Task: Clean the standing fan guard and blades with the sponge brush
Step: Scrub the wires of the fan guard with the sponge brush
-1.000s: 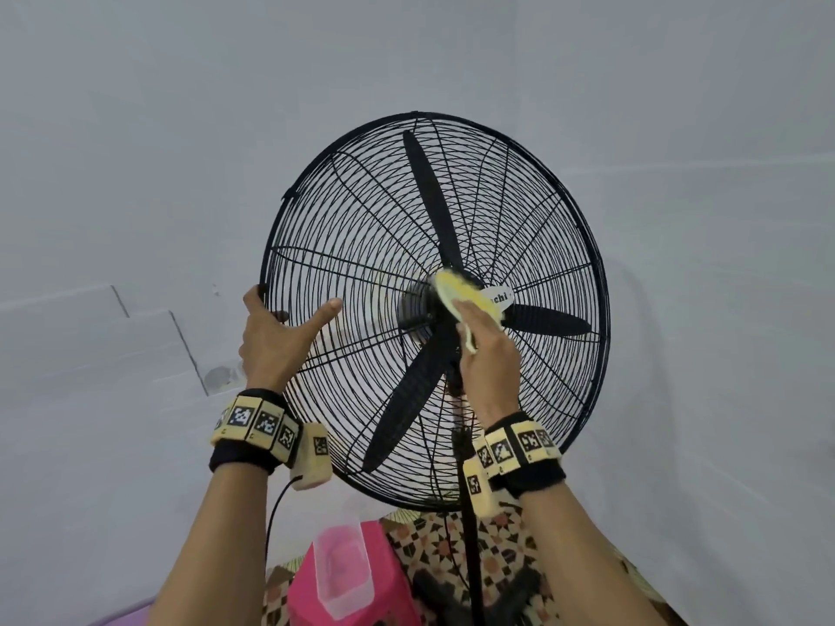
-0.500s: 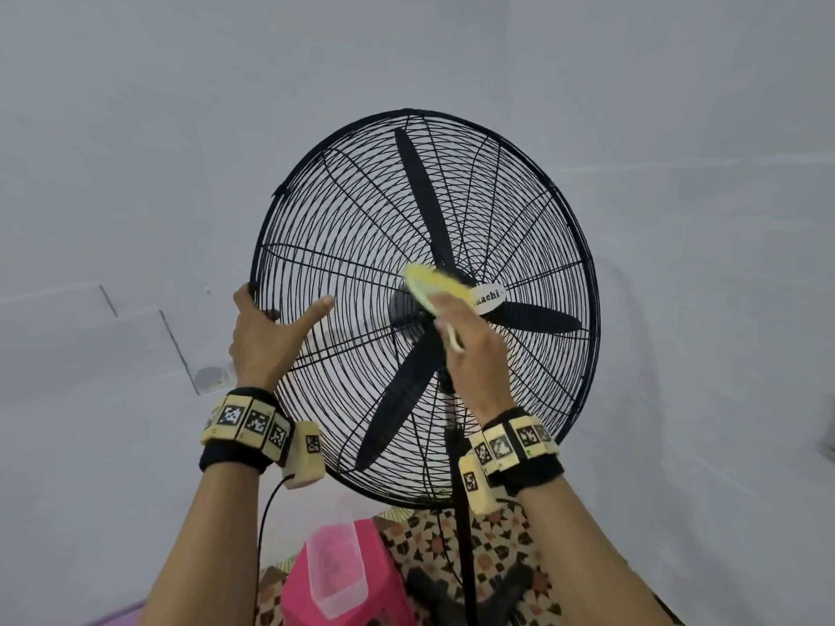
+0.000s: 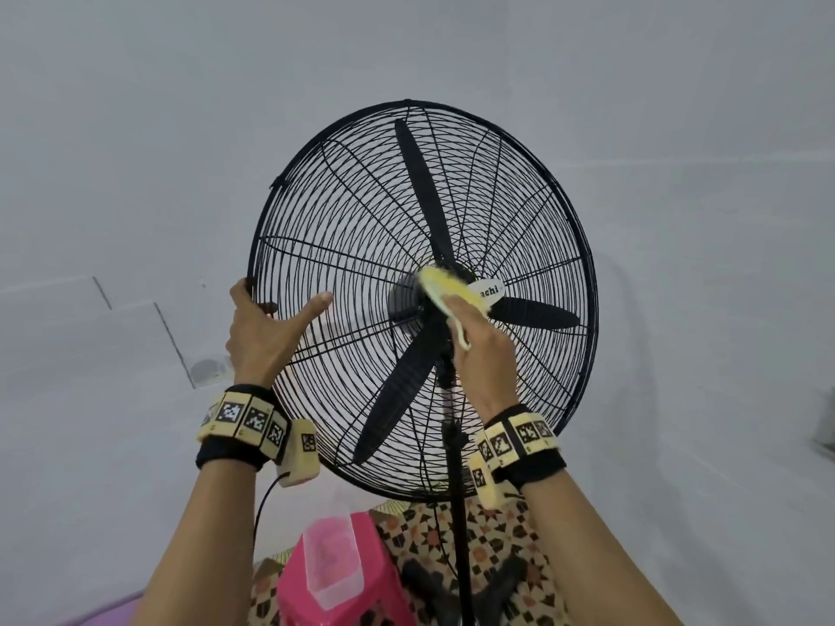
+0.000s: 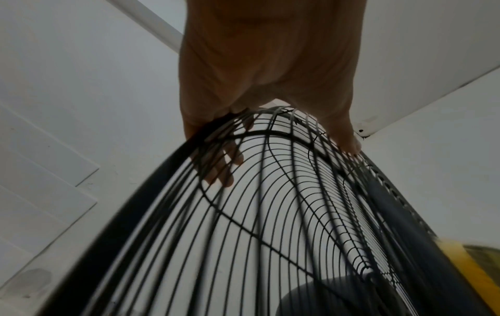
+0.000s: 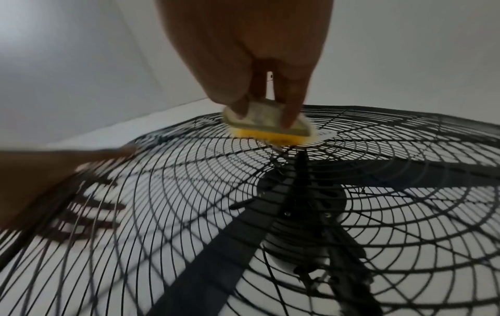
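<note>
The black fan guard (image 3: 343,246) stands upright before a pale wall. The left hand (image 3: 260,332) grips the guard's left rim, fingers curled behind the wires, thumb on the front. The right hand (image 3: 485,354) pinches the yellow sponge brush (image 3: 449,286), pressing it on the guard's centre, beside the white badge (image 3: 490,292).

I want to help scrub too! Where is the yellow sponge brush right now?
In the head view, the sponge brush is in the right hand, pressed on the middle of the fan guard, beside the white label.
</note>
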Demonstrator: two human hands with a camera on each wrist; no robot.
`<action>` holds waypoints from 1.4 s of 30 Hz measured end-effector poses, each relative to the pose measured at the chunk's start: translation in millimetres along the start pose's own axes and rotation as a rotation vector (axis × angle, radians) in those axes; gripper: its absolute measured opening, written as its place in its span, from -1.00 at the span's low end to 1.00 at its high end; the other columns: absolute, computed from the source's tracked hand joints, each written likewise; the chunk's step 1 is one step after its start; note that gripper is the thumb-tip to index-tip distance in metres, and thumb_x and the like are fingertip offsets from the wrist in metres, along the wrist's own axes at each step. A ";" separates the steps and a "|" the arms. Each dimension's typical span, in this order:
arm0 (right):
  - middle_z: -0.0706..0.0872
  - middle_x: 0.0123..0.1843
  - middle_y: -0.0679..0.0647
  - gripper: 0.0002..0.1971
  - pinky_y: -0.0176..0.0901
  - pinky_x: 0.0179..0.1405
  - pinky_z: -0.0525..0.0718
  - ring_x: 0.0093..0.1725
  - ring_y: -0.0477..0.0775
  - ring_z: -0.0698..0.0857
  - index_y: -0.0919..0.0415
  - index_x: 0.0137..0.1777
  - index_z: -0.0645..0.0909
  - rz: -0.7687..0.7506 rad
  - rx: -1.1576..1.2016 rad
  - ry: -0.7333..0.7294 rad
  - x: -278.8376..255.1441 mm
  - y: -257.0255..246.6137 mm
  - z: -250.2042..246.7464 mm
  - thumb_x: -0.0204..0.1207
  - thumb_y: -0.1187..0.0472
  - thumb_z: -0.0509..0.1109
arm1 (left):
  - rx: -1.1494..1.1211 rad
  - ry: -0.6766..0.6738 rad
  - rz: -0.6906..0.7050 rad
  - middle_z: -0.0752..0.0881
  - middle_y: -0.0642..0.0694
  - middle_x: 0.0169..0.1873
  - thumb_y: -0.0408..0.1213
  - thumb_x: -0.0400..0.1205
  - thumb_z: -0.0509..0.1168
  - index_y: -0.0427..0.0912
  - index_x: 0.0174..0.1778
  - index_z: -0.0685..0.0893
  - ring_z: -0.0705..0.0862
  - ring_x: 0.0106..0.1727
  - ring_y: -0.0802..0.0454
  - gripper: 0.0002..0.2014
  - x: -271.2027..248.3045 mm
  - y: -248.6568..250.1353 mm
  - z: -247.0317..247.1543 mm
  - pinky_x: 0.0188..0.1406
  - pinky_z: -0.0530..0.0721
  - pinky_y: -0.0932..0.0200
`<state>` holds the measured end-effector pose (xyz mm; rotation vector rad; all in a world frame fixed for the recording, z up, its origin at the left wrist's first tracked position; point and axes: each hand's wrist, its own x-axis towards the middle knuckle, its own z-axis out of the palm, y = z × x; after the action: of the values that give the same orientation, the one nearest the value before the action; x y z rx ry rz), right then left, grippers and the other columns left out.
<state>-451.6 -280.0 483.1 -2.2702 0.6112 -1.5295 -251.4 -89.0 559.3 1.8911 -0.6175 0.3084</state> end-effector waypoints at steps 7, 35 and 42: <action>0.77 0.08 0.15 -0.64 -0.08 0.07 0.56 0.08 0.23 0.65 0.12 0.38 0.68 0.151 0.006 0.150 35.8 15.8 -1.4 0.59 0.23 0.51 | -0.265 -0.041 0.014 0.56 0.15 0.35 0.39 0.26 0.67 0.22 0.69 0.15 0.59 0.32 0.08 0.18 -58.1 -56.9 18.2 0.39 0.51 -0.03; 0.65 -0.20 0.05 -0.76 -0.01 -0.20 0.75 -0.30 0.03 0.61 0.25 0.18 0.61 -0.830 -0.367 -0.415 121.2 -233.7 39.7 0.85 0.13 0.17 | -0.487 0.071 -0.232 0.78 0.14 0.12 0.43 0.17 0.68 0.07 0.33 0.58 0.75 0.15 0.14 -0.10 -70.7 -62.5 38.6 0.16 0.75 0.07; 0.44 -0.40 -0.08 -0.73 -0.17 -0.43 0.53 -0.49 -0.09 0.45 0.20 0.18 0.61 -1.021 -0.408 -0.935 63.5 -224.9 38.8 0.82 0.02 0.20 | -0.438 0.073 -0.230 0.78 0.05 0.20 0.33 0.30 0.67 0.03 0.43 0.56 0.74 0.10 0.09 -0.14 -67.8 -61.6 39.2 0.09 0.66 0.10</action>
<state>-358.0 -120.3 630.9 -3.4291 -0.6526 -0.3573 -276.8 -88.3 462.9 1.5019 -0.3757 0.0824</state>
